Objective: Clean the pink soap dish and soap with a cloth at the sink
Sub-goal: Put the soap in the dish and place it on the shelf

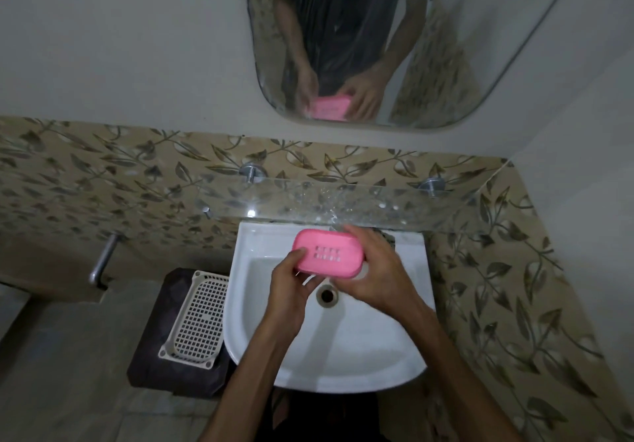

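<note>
- The pink soap dish is held over the white sink, above the drain and apart from the basin.
- The left hand pinches its left end; the right hand's fingers curl around its right end.
- Judged from this, cleaning looks barely begun: no cloth shows, and no water is seen running.
- A pale shape under the right palm may be the soap; it is unclear.
- The tap sits blurred behind the glass shelf.
</note>
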A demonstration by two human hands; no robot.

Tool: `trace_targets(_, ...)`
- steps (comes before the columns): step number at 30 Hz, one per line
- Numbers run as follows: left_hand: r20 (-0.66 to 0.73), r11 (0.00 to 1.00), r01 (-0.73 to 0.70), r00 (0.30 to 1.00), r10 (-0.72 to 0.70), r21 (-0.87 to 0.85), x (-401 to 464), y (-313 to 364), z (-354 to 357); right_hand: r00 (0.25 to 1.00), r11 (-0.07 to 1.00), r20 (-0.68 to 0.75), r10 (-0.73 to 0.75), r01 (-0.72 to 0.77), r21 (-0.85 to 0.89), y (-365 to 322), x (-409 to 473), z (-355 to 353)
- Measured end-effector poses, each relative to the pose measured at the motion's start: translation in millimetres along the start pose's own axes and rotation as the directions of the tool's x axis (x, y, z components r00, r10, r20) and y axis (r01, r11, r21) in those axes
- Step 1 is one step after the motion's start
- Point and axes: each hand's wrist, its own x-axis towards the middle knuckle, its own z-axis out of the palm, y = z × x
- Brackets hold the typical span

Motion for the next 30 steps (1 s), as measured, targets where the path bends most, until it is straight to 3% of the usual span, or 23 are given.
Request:
trace_targets(4, 0.025, 0.967, -0.179, 0.984, 0.178, 0.182, 4, 17, 31, 0.999, 0.995, -0.031, 0.038, -0.036, 0.089, 7, 23, -30)
trace_targets(9, 0.101, 0.803, -0.356, 0.930, 0.353, 0.477, 33, 55, 55, 0.995, 0.998, -0.093, 0.044, -0.041, 0.038, 26, 66, -52)
trace_targets(15, 0.097, 0.674, -0.305, 0.939, 0.328, 0.673, 68, 66, 67, 0.999, 1.000, -0.052, -0.005, 0.004, -0.003, 45, 103, -48)
trace_targets(22, 0.096, 0.592, -0.316, 0.923, 0.372, 0.741, 77, 62, 68, 1.000, 0.999, -0.011, -0.006, 0.006, 0.041, 59, 113, -43)
trace_targets(25, 0.103, 0.561, -0.323, 0.916, 0.388, 0.762, 76, 60, 68, 0.999, 1.000, -0.026, -0.023, 0.023, -0.017, 55, 112, -44)
trace_targets(27, 0.079, 0.557, -0.310, 0.914, 0.399, 0.770, 74, 60, 68, 0.999, 0.996, -0.020, 0.041, -0.042, -0.072, 54, 105, -44)
trace_targets(30, 0.040, 0.547, -0.317, 0.888, 0.459, 0.775, 67, 61, 68, 0.969, 1.000, -0.247, 0.015, -0.012, 0.013, 55, 72, -39)
